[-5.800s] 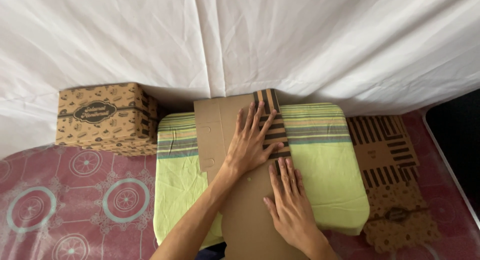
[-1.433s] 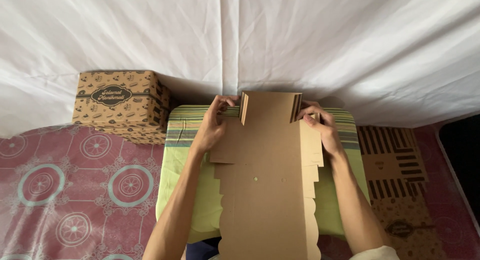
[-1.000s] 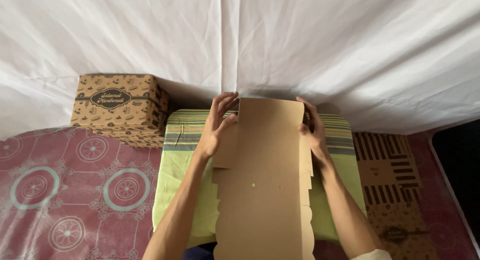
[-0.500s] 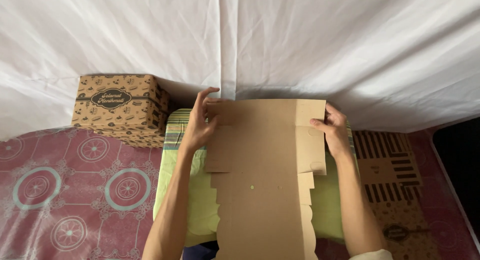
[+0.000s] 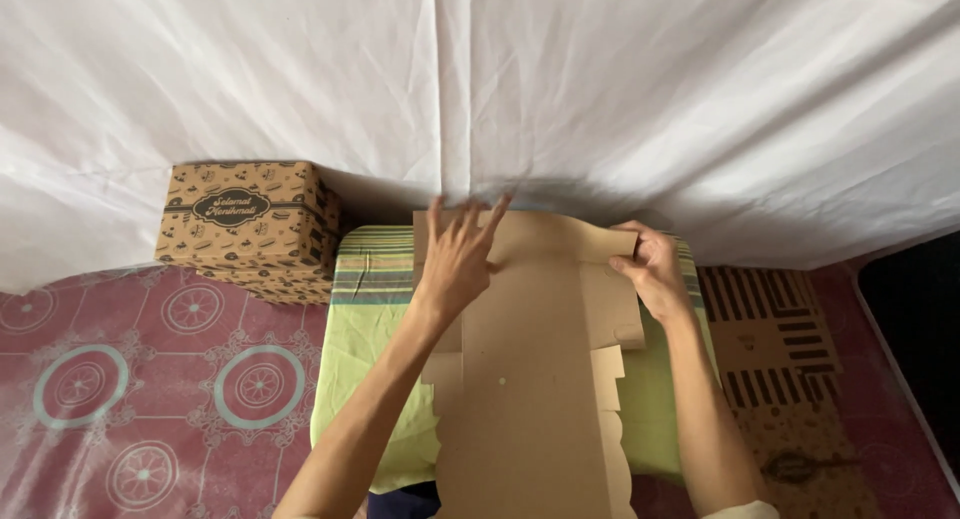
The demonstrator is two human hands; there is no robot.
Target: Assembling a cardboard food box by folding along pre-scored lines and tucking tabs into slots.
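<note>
Cardboard blank (image 5: 530, 379), unfolded and plain brown, lies lengthwise along the middle of the green cushion (image 5: 370, 379). Left hand (image 5: 457, 261) rests flat with fingers spread on its far-left part. Right hand (image 5: 652, 271) pinches the far-right flap. Finished printed box (image 5: 245, 227) stands beyond the cushion's far-left corner.

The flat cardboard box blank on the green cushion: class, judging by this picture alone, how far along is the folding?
Done: one assembled printed box stands at the left. In hand: the cardboard blank lies plain side up on the green cushion; the left hand presses its far end, and the right hand pinches the right flap. Left: every wall is flat, and more printed blanks wait at the right.
</note>
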